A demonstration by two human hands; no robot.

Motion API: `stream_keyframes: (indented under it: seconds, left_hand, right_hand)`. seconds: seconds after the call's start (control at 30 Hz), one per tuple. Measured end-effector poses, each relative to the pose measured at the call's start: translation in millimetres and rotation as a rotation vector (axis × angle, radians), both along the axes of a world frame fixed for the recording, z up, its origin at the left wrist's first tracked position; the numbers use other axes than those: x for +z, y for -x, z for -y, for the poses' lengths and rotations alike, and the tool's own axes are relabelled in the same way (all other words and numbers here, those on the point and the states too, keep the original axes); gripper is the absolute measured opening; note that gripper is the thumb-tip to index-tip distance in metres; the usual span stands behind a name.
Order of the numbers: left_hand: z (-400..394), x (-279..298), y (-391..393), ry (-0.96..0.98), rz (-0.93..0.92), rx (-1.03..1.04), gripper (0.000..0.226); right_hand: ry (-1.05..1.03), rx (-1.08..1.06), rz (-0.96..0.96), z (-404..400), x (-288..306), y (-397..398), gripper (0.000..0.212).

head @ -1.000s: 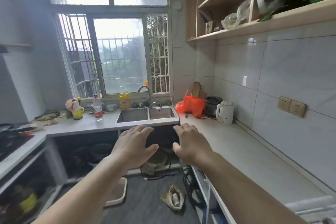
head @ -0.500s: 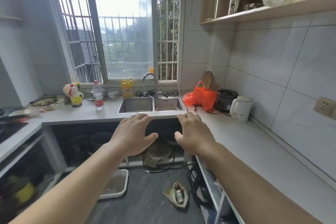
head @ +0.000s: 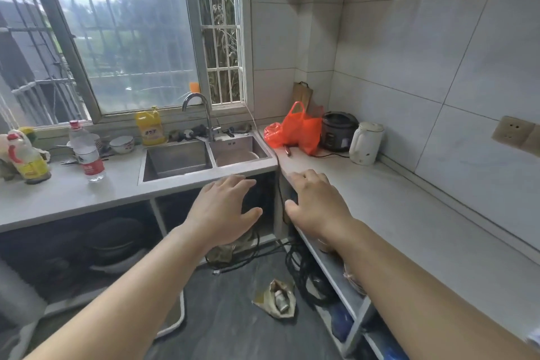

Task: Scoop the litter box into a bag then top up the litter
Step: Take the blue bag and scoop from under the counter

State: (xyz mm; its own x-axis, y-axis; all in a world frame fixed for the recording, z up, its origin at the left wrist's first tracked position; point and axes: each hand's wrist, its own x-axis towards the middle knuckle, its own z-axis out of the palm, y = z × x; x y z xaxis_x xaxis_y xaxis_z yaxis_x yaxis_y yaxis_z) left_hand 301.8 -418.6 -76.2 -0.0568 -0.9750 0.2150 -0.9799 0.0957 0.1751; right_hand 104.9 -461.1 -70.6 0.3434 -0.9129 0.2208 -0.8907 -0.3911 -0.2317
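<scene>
Both hands are stretched forward in the air, palms down, and hold nothing. The left hand (head: 223, 207) has its fingers straight and spread, in front of the dark opening under the double steel sink (head: 204, 156). The right hand (head: 317, 203) is just beside it, fingers relaxed and a little spread, above the corner of the pale grey stone counter (head: 409, 213). Below the left forearm, on the dark floor, only a rim of the white plastic litter tray (head: 176, 321) shows; the arm hides the rest. Beyond the right hand, on the counter, stand an orange plastic bag (head: 298, 130), a black rice cooker (head: 339, 131) and a white electric kettle (head: 365, 143). Well left of the left hand stands a clear water bottle with red label (head: 86, 153).
</scene>
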Motion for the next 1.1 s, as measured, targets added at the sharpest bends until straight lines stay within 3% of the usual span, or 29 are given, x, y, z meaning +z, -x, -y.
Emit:
stream_keyframes:
  seconds: [0.6,0.83,1.1]
  left_hand:
    - [169.6,-82.0,45.8,-0.179,0.089,-0.252,0.069]
    - [191.8,-131.1,108.1,-0.274,0.054,-0.533,0.068]
    - [160.9,-180.6,156.8,-0.425,0.025,-0.871,0.068]
  right_hand:
    - [-0.205,-0.278,0.139,125.1,-108.9,62.3,0.045]
    - [-0.279,-0.555,0.141,91.2,-145.9,108.9,0.044]
    - [-0.402,-0.965,0.143,-16.2,-183.0,121.4,0.041]
